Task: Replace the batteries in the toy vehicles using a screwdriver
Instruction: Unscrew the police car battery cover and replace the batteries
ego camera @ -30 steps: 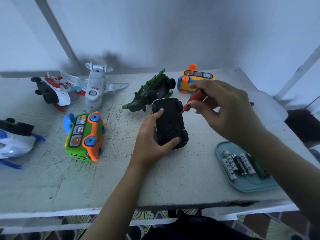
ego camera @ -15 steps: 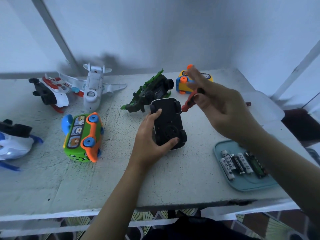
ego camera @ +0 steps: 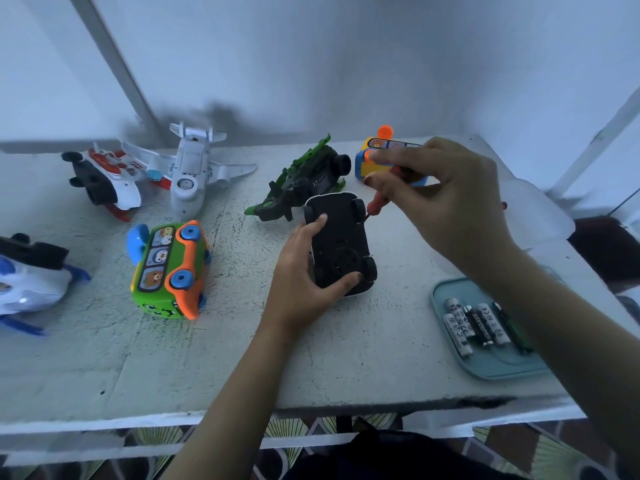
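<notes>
A toy car (ego camera: 341, 242) lies upside down in the middle of the table, black underside up. My left hand (ego camera: 304, 271) grips it from the left, thumb at its near end and a finger along its far left side. My right hand (ego camera: 446, 202) pinches a red-handled screwdriver (ego camera: 379, 199) just right of the car. The tip points down-left at the car's far right edge, beside a wheel. Several batteries (ego camera: 479, 323) lie in a teal tray (ego camera: 498, 368) at the right, partly behind my right forearm.
Other toys stand around: a green and orange bus (ego camera: 169, 271), a white plane (ego camera: 188, 174), a red and white vehicle (ego camera: 104, 178), a green dinosaur vehicle (ego camera: 304, 181), a yellow and blue bus (ego camera: 367, 161), a blue and white toy (ego camera: 27, 278). The table's front edge (ego camera: 242, 414) is near.
My right hand has turned on the screwdriver, fingers spreading and then closing again, and the tip has come down to the car's far right edge. My left hand and the car have stayed put.
</notes>
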